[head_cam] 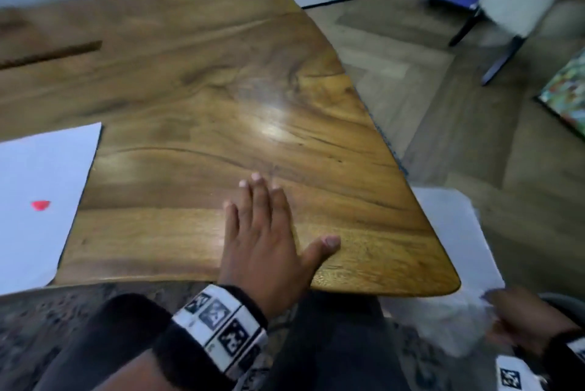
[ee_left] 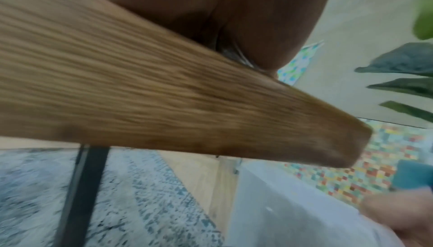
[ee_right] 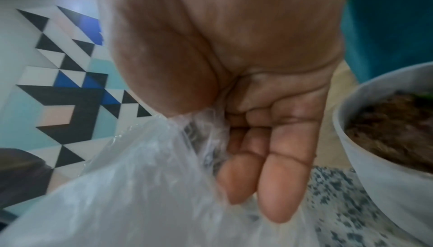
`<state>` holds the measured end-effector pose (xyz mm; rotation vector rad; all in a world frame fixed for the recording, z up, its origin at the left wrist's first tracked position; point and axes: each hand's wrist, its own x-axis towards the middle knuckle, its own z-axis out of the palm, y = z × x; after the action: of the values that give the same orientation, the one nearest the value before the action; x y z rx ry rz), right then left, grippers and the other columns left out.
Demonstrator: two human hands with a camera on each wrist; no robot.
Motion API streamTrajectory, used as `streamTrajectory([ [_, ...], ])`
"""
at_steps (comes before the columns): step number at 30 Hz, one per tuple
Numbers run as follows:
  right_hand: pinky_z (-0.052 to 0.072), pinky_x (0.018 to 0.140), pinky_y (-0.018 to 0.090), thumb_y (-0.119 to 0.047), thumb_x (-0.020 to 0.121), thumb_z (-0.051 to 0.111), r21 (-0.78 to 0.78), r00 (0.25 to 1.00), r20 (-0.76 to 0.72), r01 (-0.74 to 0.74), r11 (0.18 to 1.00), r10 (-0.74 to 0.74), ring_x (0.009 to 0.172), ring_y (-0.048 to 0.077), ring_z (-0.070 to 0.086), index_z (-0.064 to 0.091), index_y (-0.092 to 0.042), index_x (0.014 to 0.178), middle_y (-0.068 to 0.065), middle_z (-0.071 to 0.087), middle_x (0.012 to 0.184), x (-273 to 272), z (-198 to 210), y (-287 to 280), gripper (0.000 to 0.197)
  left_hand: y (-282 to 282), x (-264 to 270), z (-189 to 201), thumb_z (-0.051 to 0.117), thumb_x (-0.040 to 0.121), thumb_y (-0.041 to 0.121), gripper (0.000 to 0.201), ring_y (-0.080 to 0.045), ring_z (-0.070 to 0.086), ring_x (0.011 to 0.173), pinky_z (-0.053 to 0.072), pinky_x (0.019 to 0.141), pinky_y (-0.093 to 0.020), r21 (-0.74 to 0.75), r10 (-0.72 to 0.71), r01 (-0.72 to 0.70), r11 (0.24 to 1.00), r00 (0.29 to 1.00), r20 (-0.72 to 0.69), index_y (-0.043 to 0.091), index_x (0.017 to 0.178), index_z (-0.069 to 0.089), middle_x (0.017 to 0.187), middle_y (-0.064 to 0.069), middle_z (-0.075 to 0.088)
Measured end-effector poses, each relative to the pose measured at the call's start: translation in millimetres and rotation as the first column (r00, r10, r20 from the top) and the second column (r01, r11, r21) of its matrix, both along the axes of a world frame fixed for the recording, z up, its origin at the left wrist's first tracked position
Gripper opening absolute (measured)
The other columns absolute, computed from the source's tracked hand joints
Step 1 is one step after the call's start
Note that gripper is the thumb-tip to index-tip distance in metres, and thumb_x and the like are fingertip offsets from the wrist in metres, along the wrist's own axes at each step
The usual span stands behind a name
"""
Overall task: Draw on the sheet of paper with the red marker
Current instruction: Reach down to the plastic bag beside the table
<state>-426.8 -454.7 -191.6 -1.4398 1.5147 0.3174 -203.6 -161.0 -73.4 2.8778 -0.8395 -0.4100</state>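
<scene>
Paper first: the white sheet of paper (head_cam: 41, 194) lies at the left edge of the head view, flat on the wooden surface (head_cam: 221, 99), and it carries a small solid red mark (head_cam: 40, 205) low on the page. No red marker shows in any of the three views, so where it sits cannot be told. Left hand (head_cam: 266, 242) now, palm down on the near part of the surface, fingers straight and close together, thumb (head_cam: 326, 245) spread out to the right along the near edge, holding nothing, well apart from the sheet. From the left wrist camera the wood grain is a blur and the underside of that hand (ee_left: 234, 19) presses against the top, with a black table leg (ee_left: 82, 191) and a patterned grey rug (ee_left: 140, 204) below. Over at the near right, off the surface and lower than its corner, the right hand (head_cam: 525, 318) grips a clear plastic bag (head_cam: 449, 305); it is blurred in the head view. The right wrist camera is clearer: plastic (ee_right: 140, 186) bunched and pinched at the thumb side of the palm (ee_right: 234, 47), while two fingers (ee_right: 281, 186) run fairly straight beside it. A white bowl-shaped pot (ee_right: 379, 167) with dark brown contents sits at the right of that view, and a wall of black, blue and white triangles (ee_right: 70, 84) fills the left.
</scene>
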Motion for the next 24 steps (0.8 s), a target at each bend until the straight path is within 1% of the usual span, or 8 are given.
streamTrajectory([
  [3,0.044,0.053,0.032,-0.001,0.099,0.048,0.001,0.998,0.018,0.060,0.998,-0.060,0.050,0.025,0.040,0.052,-0.001,0.083,0.013,0.041,0.056,2,40,9,0.016,-38,-26,0,-0.003,0.071,0.092,0.123,-0.031,-0.024,0.151,-0.009,0.122,-0.053,-0.091,-0.120,0.113,0.989,0.990,-0.068,0.009,0.161,-0.004,0.165,-0.018,-0.019],
  [6,0.044,0.052,0.032,-0.002,0.100,0.047,-0.019,1.000,0.017,0.017,1.000,-0.016,0.048,0.025,0.038,0.050,-0.001,0.082,0.012,0.041,0.052,9,69,24,0.018,-68,-43,13,0.004,0.068,0.091,0.123,-0.028,-0.020,0.153,-0.004,0.124,-0.049,-0.270,-0.282,0.245,0.931,0.954,-0.105,0.011,0.161,-0.001,0.166,-0.016,-0.017],
  [7,0.044,0.050,0.031,-0.001,0.099,0.047,-0.023,0.999,0.028,0.017,1.000,-0.017,0.045,0.024,0.038,0.049,-0.002,0.081,0.011,0.040,0.049,11,74,27,0.019,-67,-38,18,0.006,0.069,0.090,0.121,-0.026,-0.021,0.152,-0.005,0.124,-0.048,-0.314,-0.283,0.242,0.918,0.955,-0.092,0.013,0.161,-0.002,0.166,-0.015,-0.018],
  [10,0.043,0.051,0.033,0.001,0.097,0.049,-0.074,0.999,0.037,-0.011,0.997,0.014,0.041,0.024,0.038,0.045,-0.003,0.079,0.008,0.038,0.047,13,89,33,0.019,-21,0,24,0.017,0.079,0.086,0.110,-0.026,-0.022,0.152,-0.008,0.122,-0.045,-0.267,-0.137,0.139,0.953,0.990,0.027,0.017,0.161,-0.005,0.166,-0.011,-0.021],
  [14,0.044,0.054,0.036,0.002,0.095,0.048,-0.079,0.998,0.019,-0.052,0.996,0.054,0.043,0.024,0.040,0.046,-0.003,0.078,0.008,0.040,0.047,11,91,41,0.018,49,30,11,0.013,0.074,0.091,0.117,-0.033,-0.012,0.154,0.002,0.124,-0.052,0.033,0.120,-0.120,0.992,0.993,-0.015,0.013,0.161,0.001,0.167,-0.018,-0.013],
  [17,0.045,0.055,0.037,0.003,0.094,0.047,-0.071,0.998,0.004,-0.056,0.996,0.056,0.043,0.023,0.039,0.048,-0.002,0.077,0.009,0.040,0.044,13,83,46,0.017,19,-6,-2,0.006,0.075,0.093,0.120,-0.037,-0.018,0.152,-0.003,0.122,-0.054,0.072,0.010,-0.011,0.997,1.000,0.024,0.008,0.160,-0.006,0.164,-0.022,-0.018],
  [21,0.048,0.055,0.039,0.000,0.094,0.049,-0.063,0.999,-0.010,-0.050,0.997,0.049,0.040,0.022,0.040,0.050,-0.001,0.082,0.010,0.041,0.046,15,80,48,0.013,-57,-40,0,0.002,0.076,0.092,0.118,-0.041,-0.024,0.149,-0.011,0.119,-0.058,-0.035,-0.180,0.178,0.983,0.982,-0.063,0.010,0.160,-0.002,0.164,-0.024,-0.018],
  [24,0.048,0.051,0.035,0.000,0.095,0.048,-0.060,0.999,-0.015,-0.040,0.997,0.039,0.038,0.022,0.040,0.049,0.000,0.080,0.009,0.041,0.044,18,77,45,0.015,-77,-47,13,-0.007,0.060,0.095,0.130,-0.032,-0.019,0.152,-0.008,0.123,-0.051,-0.208,-0.343,0.309,0.928,0.928,-0.149,0.013,0.162,0.004,0.167,-0.017,-0.013],
])
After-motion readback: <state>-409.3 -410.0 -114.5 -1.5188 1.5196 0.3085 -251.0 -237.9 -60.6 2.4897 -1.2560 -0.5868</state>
